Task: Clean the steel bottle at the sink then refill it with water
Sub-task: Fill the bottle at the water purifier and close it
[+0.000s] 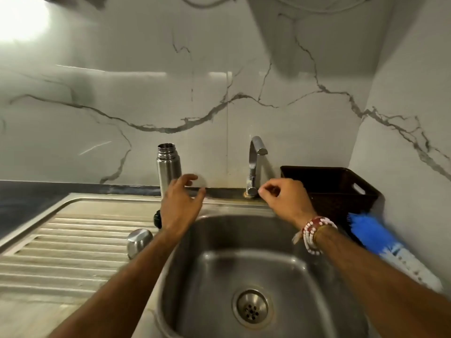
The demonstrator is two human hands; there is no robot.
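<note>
The steel bottle stands upright and uncapped at the back of the draining board, against the marble wall. My left hand hovers just right of its lower part with the fingers spread, holding nothing; something pale and blurred shows by the fingertips. My right hand has its fingers curled together right beside the low knob of the tap. Whether they touch the knob is unclear. No water runs from the spout. The sink basin below is bare, with its drain near the front.
A rounded steel cap lies on the ribbed draining board. A small black lid peeks out behind my left wrist. A dark basket sits right of the tap, with a blue and white brush in front of it.
</note>
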